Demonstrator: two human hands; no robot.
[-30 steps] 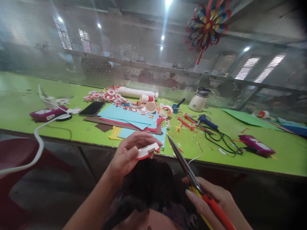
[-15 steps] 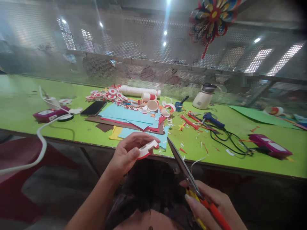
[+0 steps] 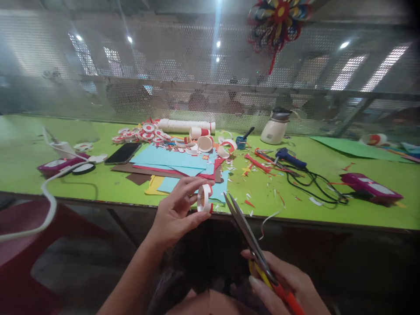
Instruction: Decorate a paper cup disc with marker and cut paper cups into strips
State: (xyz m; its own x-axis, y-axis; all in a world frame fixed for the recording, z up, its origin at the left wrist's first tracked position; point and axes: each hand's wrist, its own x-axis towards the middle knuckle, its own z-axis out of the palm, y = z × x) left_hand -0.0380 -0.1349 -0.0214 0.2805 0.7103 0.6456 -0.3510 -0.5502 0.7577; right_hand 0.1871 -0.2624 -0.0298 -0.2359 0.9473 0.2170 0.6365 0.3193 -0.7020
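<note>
Between the thumb and fingers of my left hand [image 3: 175, 212] is a white and red paper cup ring [image 3: 202, 199], turned on its edge with its opening partly facing me. My right hand [image 3: 282, 280] grips scissors [image 3: 247, 232] with red and yellow handles. Their blades are slightly apart and point up toward the ring without touching it. Both hands are in front of the table's near edge. Sheets of light blue paper [image 3: 170, 156] lie just beyond the ring. A thin curled paper strip [image 3: 269, 217] hangs at the table edge right of the blades.
On the green table [image 3: 328, 175] lie a phone [image 3: 123, 153], several red and white rings [image 3: 147, 131], a white tube [image 3: 187, 126], a paper cup [image 3: 205, 143], and a blue glue gun [image 3: 291, 158] with a looping black cable. A thermos jug [image 3: 276, 127] stands behind. Paper scraps are scattered around.
My left hand has turned the ring from lying nearly flat to standing on edge, its opening now showing. The scissor blades have parted slightly. The whole view has shifted a little.
</note>
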